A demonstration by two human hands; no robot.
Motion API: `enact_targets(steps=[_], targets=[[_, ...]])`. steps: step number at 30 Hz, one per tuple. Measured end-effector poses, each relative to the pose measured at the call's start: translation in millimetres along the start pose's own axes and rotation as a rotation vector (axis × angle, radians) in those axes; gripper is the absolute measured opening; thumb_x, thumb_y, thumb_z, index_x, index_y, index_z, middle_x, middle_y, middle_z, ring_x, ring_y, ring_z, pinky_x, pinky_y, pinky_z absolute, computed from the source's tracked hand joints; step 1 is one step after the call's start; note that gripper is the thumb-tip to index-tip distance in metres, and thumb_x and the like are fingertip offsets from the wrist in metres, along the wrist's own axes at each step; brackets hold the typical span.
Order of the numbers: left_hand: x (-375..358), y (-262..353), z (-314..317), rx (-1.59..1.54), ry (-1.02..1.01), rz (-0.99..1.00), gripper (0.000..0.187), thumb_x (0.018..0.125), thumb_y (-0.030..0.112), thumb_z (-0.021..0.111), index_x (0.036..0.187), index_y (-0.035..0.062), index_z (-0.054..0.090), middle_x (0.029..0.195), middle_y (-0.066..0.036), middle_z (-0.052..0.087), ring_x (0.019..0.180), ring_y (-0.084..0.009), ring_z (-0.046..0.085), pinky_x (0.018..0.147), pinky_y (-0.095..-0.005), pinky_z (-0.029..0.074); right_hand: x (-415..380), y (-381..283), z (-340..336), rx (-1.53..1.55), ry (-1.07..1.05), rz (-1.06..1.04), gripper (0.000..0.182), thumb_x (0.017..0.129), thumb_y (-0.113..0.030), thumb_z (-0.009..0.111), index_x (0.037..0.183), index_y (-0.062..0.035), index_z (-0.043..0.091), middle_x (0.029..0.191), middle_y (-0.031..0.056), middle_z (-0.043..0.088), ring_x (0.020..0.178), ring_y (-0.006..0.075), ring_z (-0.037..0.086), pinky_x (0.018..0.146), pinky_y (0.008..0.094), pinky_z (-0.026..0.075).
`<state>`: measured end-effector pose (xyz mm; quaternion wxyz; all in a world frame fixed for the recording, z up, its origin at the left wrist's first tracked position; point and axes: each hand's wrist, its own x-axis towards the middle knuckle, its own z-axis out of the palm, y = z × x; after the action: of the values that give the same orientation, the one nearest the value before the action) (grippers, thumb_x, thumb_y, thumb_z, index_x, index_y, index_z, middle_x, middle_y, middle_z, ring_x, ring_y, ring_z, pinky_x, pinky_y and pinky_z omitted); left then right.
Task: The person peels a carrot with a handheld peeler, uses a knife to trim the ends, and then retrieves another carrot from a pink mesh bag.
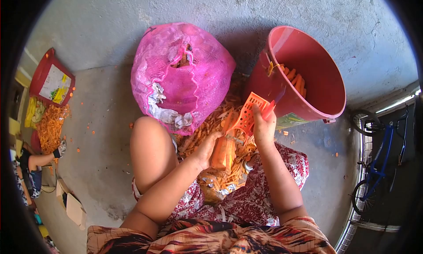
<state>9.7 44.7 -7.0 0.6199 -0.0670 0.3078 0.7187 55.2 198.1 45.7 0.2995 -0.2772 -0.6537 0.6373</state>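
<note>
My left hand [205, 151] is wrapped round the lower side of a thick, partly peeled carrot [223, 153], held tilted over a heap of carrot peelings [207, 133]. In my right hand [264, 127] is an orange plastic peeler [250, 113] with a perforated body. The peeler's blade end lies across the upper part of the carrot. A small red piece [268, 109] sticks out by the right fingers; what it belongs to is partly hidden.
A pink mesh sack [211, 73] stands ahead, left of a tall red bucket [260, 75] with several peeled carrots [296, 81] inside. Far left are another red bucket [44, 77], more peelings [52, 129], a person's leg [43, 160] and cardboard [76, 210]. A blue bicycle [381, 157] is at right.
</note>
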Motion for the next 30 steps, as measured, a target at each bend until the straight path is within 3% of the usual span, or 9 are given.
enact_targets(steps=[9,12,14,21,24,27,29,30], targets=[[1,0,0,0.075,0.003,0.052,0.042,0.087,0.036,0.035,0.108,0.0011,0.046,0.088,-0.016,0.057,0.073,-0.0248,0.059,0.063,-0.0359,0.05,-2,5,-1,-0.008,-0.043,-0.002,0.016,0.084,-0.016,0.052,0.09,-0.0018,0.05,0.073,-0.0007,0.053,0.064,0.0061,0.047,0.057,0.0212,0.04],[3,-2,3,0.048,-0.002,0.095,0.037,0.085,0.036,0.044,0.106,0.0056,0.049,0.09,-0.005,0.057,0.077,-0.0147,0.058,0.062,-0.0281,0.05,-11,4,5,0.066,-0.123,0.014,0.016,0.084,-0.015,0.052,0.092,-0.0015,0.05,0.078,0.0007,0.055,0.069,0.0069,0.049,0.063,0.0217,0.042],[0,0,8,0.036,0.016,0.133,0.037,0.086,0.035,0.041,0.108,0.0056,0.048,0.094,-0.005,0.057,0.081,-0.015,0.058,0.066,-0.0287,0.05,-15,13,6,0.047,-0.181,0.004,0.015,0.084,-0.013,0.052,0.093,-0.001,0.05,0.083,0.0029,0.057,0.074,0.0088,0.052,0.066,0.023,0.043],[-2,1,14,-0.038,0.088,0.139,0.034,0.088,0.028,0.036,0.108,0.0034,0.047,0.094,-0.009,0.058,0.081,-0.0171,0.058,0.07,-0.0319,0.05,-29,2,13,-0.122,-0.265,-0.075,0.011,0.081,-0.009,0.053,0.088,0.0001,0.051,0.077,0.0073,0.059,0.07,0.0101,0.056,0.06,0.0259,0.045],[-3,0,14,0.031,0.091,0.132,0.034,0.088,0.029,0.036,0.107,0.0027,0.047,0.094,-0.01,0.057,0.081,-0.0176,0.058,0.07,-0.0317,0.05,-30,-3,12,-0.404,-0.198,-0.401,0.01,0.081,-0.008,0.054,0.086,-0.0003,0.051,0.07,0.0069,0.057,0.063,0.0107,0.054,0.056,0.0267,0.044],[4,-2,-7,0.072,-0.088,0.007,0.038,0.088,0.034,0.037,0.113,0.0063,0.045,0.095,-0.005,0.056,0.082,-0.0144,0.056,0.07,-0.0292,0.049,10,24,-11,-0.395,0.055,-0.476,0.01,0.082,-0.01,0.053,0.084,-0.0004,0.05,0.064,0.0068,0.053,0.056,0.0122,0.05,0.053,0.027,0.043],[-4,-2,12,0.093,-0.116,-0.009,0.043,0.086,0.04,0.04,0.115,0.0087,0.044,0.098,-0.004,0.054,0.084,-0.0131,0.054,0.071,-0.0279,0.047,32,1,-23,-0.214,0.239,-0.126,0.011,0.083,-0.011,0.051,0.084,-0.0001,0.049,0.06,0.0075,0.05,0.052,0.0134,0.046,0.052,0.0274,0.041],[-2,-7,12,0.078,-0.07,-0.03,0.043,0.086,0.041,0.04,0.115,0.0091,0.044,0.099,-0.004,0.053,0.084,-0.0129,0.054,0.071,-0.0278,0.046,31,1,-23,-0.269,0.269,-0.195,0.012,0.083,-0.012,0.051,0.084,0.0,0.049,0.059,0.0077,0.05,0.052,0.0136,0.046,0.051,0.0271,0.041]])
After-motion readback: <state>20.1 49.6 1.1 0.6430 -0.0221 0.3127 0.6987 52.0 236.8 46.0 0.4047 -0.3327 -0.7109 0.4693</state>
